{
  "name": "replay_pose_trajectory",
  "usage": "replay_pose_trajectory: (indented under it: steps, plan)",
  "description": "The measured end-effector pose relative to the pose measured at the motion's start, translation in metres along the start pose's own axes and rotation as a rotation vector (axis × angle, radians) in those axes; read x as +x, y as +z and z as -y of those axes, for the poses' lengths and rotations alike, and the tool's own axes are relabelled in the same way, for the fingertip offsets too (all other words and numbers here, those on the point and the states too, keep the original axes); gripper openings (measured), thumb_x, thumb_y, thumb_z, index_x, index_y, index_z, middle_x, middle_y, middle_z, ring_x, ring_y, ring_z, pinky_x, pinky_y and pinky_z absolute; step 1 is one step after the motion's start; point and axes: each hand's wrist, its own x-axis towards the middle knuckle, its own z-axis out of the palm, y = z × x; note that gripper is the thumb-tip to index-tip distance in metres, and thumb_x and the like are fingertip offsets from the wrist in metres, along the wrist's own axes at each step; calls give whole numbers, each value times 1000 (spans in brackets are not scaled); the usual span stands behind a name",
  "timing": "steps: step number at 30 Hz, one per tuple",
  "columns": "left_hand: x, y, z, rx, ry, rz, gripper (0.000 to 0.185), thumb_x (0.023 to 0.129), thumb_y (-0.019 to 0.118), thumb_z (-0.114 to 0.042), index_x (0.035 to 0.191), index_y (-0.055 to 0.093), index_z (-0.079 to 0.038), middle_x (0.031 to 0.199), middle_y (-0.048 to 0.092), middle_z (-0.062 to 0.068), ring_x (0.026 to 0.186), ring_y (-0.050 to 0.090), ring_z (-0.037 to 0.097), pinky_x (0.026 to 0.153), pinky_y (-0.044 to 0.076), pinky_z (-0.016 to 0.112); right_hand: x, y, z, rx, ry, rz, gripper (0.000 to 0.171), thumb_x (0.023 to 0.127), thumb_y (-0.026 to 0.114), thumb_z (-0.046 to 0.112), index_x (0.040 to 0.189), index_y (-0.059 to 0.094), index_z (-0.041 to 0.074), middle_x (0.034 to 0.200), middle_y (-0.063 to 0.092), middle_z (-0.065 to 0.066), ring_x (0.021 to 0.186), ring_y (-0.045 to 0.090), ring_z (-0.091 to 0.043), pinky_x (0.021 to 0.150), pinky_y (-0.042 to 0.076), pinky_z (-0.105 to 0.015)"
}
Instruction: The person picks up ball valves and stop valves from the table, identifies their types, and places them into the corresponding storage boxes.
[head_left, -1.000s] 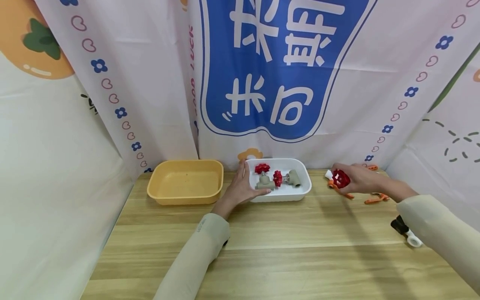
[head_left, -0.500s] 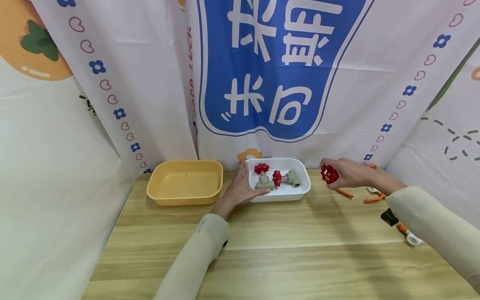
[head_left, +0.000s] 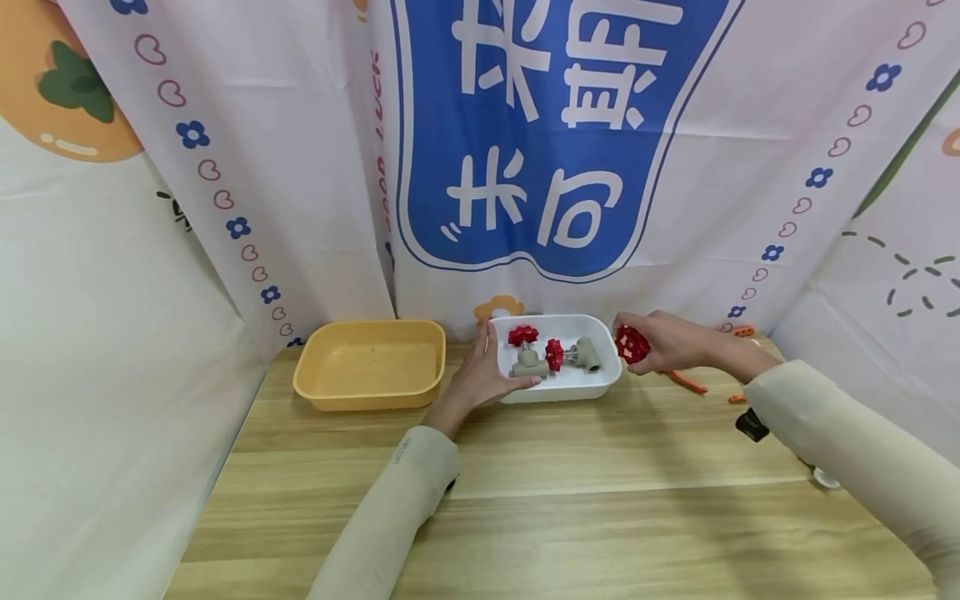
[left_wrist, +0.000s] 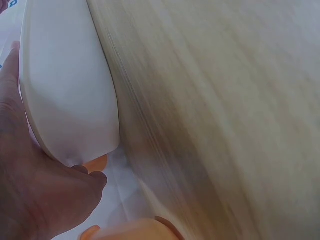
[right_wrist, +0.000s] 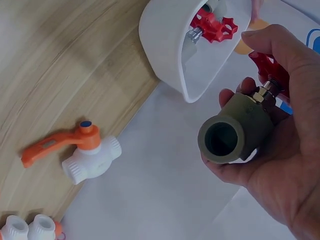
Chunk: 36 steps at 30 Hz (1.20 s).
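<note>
My right hand [head_left: 667,342] grips a valve [right_wrist: 235,125] with a red handwheel and a grey-green body, just off the right end of a white plastic basin [head_left: 558,393]. In the right wrist view the valve's round open port faces the camera. At the basin's left end, my left hand [head_left: 483,377] holds the rim, thumb along the front and fingers toward the back. Inside the basin lie two similar red-wheeled valves, one on the left [head_left: 529,364] and one on the right [head_left: 587,356].
A yellow basin [head_left: 371,398] stands left of the white one. Right of the white basin lie white ball valves with orange handles, one of them a ball valve [right_wrist: 92,155] near the table's back edge. A black piece [head_left: 752,425] shows beside the right sleeve. A printed cloth [head_left: 322,208] hangs behind.
My right hand has moved left with the red-wheeled valve, from above the orange-handled valves to the white basin's right end. The left hand has stayed on the basin.
</note>
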Motion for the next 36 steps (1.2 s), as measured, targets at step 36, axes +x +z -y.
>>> replay_pose_trajectory:
  steps: [36]
  plan:
    - [2,2,2,-2,-1,-11,138,79,73,-79,171,-9,-17,178,-20,1,165,2,32,126,27,61,61,26,22,9,19,32,50,86,87,14,125,57,9,101,73,-2,89,71,-16,79,65,-32]
